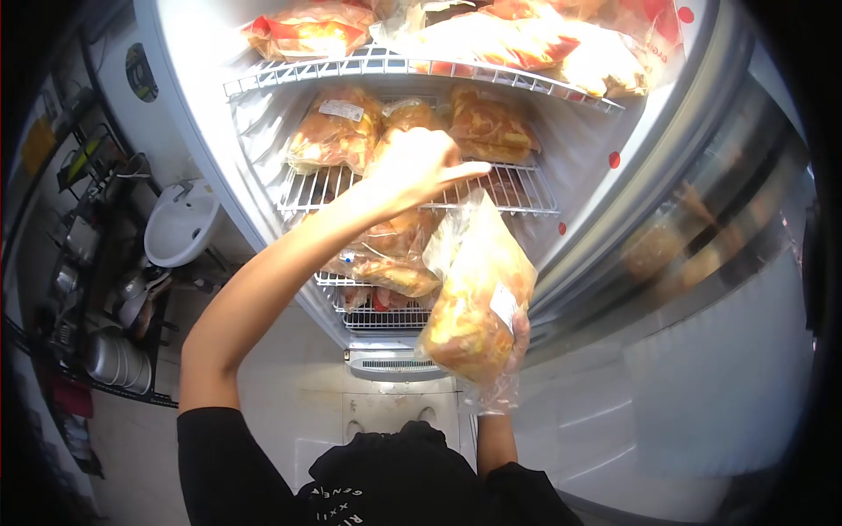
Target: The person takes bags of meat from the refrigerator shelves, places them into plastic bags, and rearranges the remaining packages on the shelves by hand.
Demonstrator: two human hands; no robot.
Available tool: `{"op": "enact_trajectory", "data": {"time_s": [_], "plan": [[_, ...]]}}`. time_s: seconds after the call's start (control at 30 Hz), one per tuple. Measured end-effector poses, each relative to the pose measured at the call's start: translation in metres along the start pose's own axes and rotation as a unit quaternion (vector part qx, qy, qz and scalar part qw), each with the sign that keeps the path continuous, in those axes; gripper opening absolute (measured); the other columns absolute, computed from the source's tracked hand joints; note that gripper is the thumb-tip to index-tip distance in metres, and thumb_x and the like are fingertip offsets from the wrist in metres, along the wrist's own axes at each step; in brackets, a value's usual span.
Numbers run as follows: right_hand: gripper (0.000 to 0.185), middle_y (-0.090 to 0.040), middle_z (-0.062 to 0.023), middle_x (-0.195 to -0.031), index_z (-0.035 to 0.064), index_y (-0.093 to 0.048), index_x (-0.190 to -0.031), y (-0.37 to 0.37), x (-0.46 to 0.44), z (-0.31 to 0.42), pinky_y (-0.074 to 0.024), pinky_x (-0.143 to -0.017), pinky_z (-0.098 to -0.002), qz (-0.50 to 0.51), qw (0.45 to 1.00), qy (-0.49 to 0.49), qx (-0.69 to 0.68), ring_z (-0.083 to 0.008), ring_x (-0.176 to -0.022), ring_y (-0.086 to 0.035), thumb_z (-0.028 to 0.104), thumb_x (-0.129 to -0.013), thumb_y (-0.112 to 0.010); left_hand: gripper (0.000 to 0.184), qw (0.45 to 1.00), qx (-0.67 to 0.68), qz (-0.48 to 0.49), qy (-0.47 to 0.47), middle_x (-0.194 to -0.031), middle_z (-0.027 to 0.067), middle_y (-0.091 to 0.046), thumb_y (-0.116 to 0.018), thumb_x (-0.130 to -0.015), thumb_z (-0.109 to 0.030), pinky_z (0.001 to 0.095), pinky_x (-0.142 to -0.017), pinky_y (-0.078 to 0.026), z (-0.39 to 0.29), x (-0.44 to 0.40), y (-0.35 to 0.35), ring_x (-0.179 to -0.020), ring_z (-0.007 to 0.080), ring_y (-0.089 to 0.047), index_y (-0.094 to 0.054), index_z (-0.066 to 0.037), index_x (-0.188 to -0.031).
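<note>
My right hand (520, 340) holds up a clear plastic bag of yellow-orange pieces, perhaps marinated meat (474, 298), with a white label, in front of the open fridge. Most of that hand is hidden behind the bag. My left hand (419, 162) is raised to the middle wire shelf (526, 200), its fingers curled and one digit stretched to the right, just above the held bag's top. It covers part of a similar middle bag (410, 114); whether it grips anything is hidden. Beside it are a labelled bag (338, 131) and another bag (494, 124).
More bags (500, 44) fill the upper wire shelf (386, 66). Bags (386, 254) lie below the middle shelf. The fridge door (649, 184) stands open on the right. At the left are a sink (182, 226) and a rack with pots (118, 359).
</note>
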State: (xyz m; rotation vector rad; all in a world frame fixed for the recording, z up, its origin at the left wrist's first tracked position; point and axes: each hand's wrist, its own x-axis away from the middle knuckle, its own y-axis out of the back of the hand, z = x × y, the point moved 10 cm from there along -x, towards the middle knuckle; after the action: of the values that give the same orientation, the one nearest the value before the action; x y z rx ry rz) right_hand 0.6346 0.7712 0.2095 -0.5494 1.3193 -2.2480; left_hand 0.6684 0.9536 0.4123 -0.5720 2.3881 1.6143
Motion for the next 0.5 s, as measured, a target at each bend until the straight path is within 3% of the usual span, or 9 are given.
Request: {"op": "enact_trajectory", "data": {"time_s": [0.03,0.07,0.1,0.17,0.27,0.37,0.47,0.5], "plan": [[0.060,-0.053,-0.0149,-0.113,-0.0006,-0.040,-0.124,0.001,0.002,0.004,-0.0476,-0.087,-0.0407,0.004,1.000,-0.002,-0.005,-0.0268,-0.102,-0.055,0.037,-0.079,-0.055,0.055,0.993,-0.098,-0.052,-0.045,-0.064,0.0125,-0.061,-0.058,-0.072,-0.060,0.0448,-0.081,-0.040,0.003,0.008,0.012,-0.065,0.0282,-0.061,-0.064,-0.005,-0.069],[0.059,-0.053,-0.0159,-0.114,-0.0008,-0.041,-0.123,0.001,0.006,0.009,-0.0479,-0.087,-0.0423,-0.008,1.000,-0.004,-0.011,-0.0279,-0.102,-0.055,0.035,-0.079,-0.055,0.057,0.972,-0.225,-0.032,-0.064,-0.073,0.0105,-0.061,-0.062,-0.071,-0.058,0.0443,-0.083,-0.037,0.005,0.020,0.014,-0.076,0.0252,-0.060,-0.062,-0.005,-0.094],[0.059,-0.053,-0.0160,-0.114,-0.0009,-0.041,-0.123,-0.001,0.007,0.016,-0.0481,-0.087,-0.0423,-0.013,1.000,0.006,-0.002,-0.0280,-0.101,-0.055,0.035,-0.079,-0.055,0.058,0.962,-0.257,-0.063,-0.069,-0.087,0.0096,-0.062,-0.065,-0.071,-0.050,0.0503,-0.091,-0.028,0.020,0.027,0.010,-0.095,0.0249,-0.056,-0.056,-0.009,-0.111],[0.058,-0.053,-0.0162,-0.115,-0.0010,-0.041,-0.123,0.000,0.007,0.028,-0.0486,-0.086,-0.0421,-0.024,0.999,0.025,0.016,-0.0283,-0.101,-0.056,0.035,-0.079,-0.054,0.053,0.911,-0.366,-0.119,-0.148,-0.096,0.0063,-0.061,-0.063,-0.075,-0.041,0.0482,-0.093,-0.029,0.033,0.043,0.002,-0.105,0.0235,-0.050,-0.052,-0.013,-0.118],[0.059,-0.053,-0.0164,-0.115,-0.0002,-0.041,-0.124,0.006,-0.002,0.039,-0.0488,-0.086,-0.0423,-0.030,0.998,0.043,0.026,-0.0291,-0.100,-0.056,0.036,-0.079,-0.054,0.036,0.936,-0.293,-0.148,-0.131,-0.093,0.0041,-0.061,-0.059,-0.078,-0.028,0.0449,-0.093,-0.029,0.054,0.039,-0.005,-0.103,0.0222,-0.050,-0.055,-0.014,-0.111],[0.060,-0.051,-0.0152,-0.119,0.0036,-0.040,-0.127,0.000,-0.011,0.045,-0.0482,-0.086,-0.0415,0.009,0.997,0.045,0.064,-0.0281,-0.104,-0.054,0.041,-0.081,-0.053,0.024,0.940,-0.327,-0.063,-0.076,-0.090,0.0029,-0.060,-0.056,-0.077,-0.018,0.0420,-0.089,-0.032,0.063,0.025,-0.016,-0.098,0.0209,-0.051,-0.060,-0.012,-0.099],[0.060,-0.050,-0.0151,-0.120,0.0040,-0.040,-0.127,-0.004,-0.013,0.041,-0.0484,-0.086,-0.0408,-0.007,0.999,0.030,0.022,-0.0277,-0.105,-0.054,0.041,-0.082,-0.052,0.016,0.930,-0.309,-0.192,-0.054,-0.087,0.0010,-0.059,-0.055,-0.074,-0.012,0.0403,-0.085,-0.031,0.070,0.025,0.020,-0.086,0.0202,-0.051,-0.063,-0.012,-0.088],[0.060,-0.050,-0.0155,-0.120,0.0034,-0.039,-0.127,-0.006,-0.015,0.041,-0.0484,-0.086,-0.0409,0.001,0.999,0.026,0.027,-0.0280,-0.104,-0.054,0.040,-0.082,-0.053,0.018,0.948,-0.209,-0.230,-0.072,-0.088,0.0010,-0.059,-0.055,-0.075,-0.012,0.0395,-0.085,-0.030,0.060,0.031,0.035,-0.086,0.0203,-0.051,-0.063,-0.012,-0.091]]}}
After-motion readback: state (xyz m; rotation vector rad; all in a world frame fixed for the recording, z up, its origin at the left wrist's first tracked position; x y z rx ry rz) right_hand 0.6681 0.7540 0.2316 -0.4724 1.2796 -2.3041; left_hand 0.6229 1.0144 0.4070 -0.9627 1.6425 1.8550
